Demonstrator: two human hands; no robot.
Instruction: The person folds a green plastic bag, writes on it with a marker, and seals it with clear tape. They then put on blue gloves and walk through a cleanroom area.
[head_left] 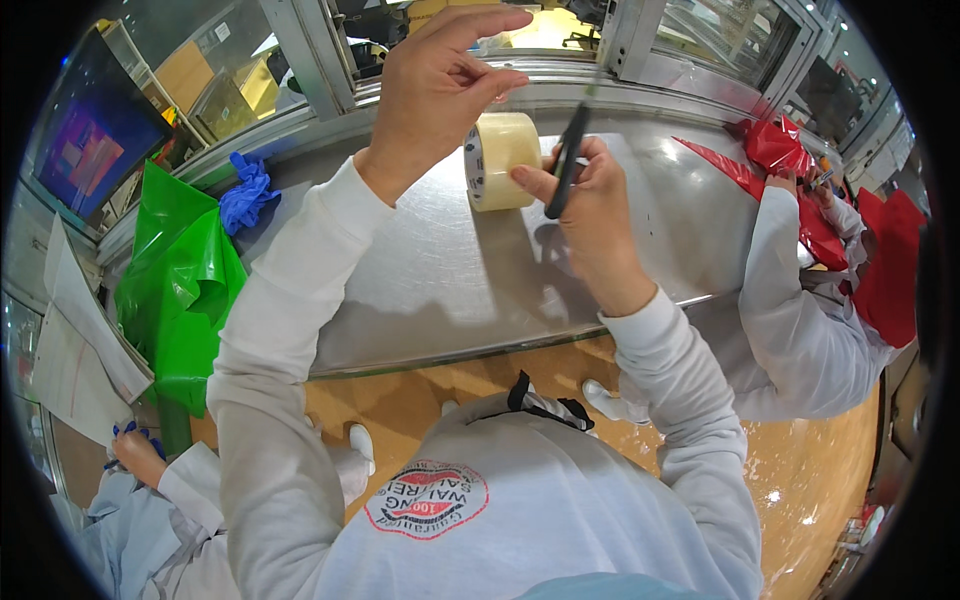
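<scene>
My left hand (430,90) is raised above the far side of the steel table (420,290). Its thumb and index finger are stretched out and apart; the other fingers curl toward the palm. Just below it, a wide roll of clear packing tape (508,160) hangs over the tabletop and casts a shadow. My right hand (592,210) grips this roll from its right side, the thumb against the tape. The same hand also holds a slim black-handled knife (570,155), pointing up, its upper end blurred. Whether a strip of tape runs to my left hand, I cannot tell.
Green plastic sheeting (180,280) and a crumpled blue glove (247,193) lie at the left. A co-worker (800,310) on the right handles red plastic (785,150). Another person's gloved hand (138,450) is at lower left. A metal-framed window (560,85) borders the far side.
</scene>
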